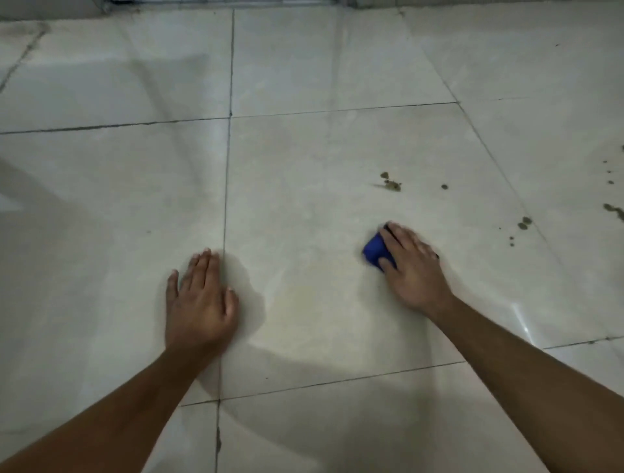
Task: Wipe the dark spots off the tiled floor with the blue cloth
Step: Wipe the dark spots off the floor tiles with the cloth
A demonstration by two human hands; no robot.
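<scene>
A small folded blue cloth point(374, 250) lies on the pale tiled floor point(304, 189). My right hand point(413, 266) lies on top of it with straight fingers, pressing it flat; only the cloth's left part shows. A cluster of dark spots point(391, 183) sits on the same tile, beyond the cloth. More dark spots point(523, 223) lie to the right of my right hand. My left hand point(199, 300) rests flat on the floor, fingers straight, across a grout line.
Further dark spots point(613, 209) mark the tile at the right edge. Dark grout lines point(227, 189) cross the floor. A wall base or threshold point(219, 4) runs along the far edge.
</scene>
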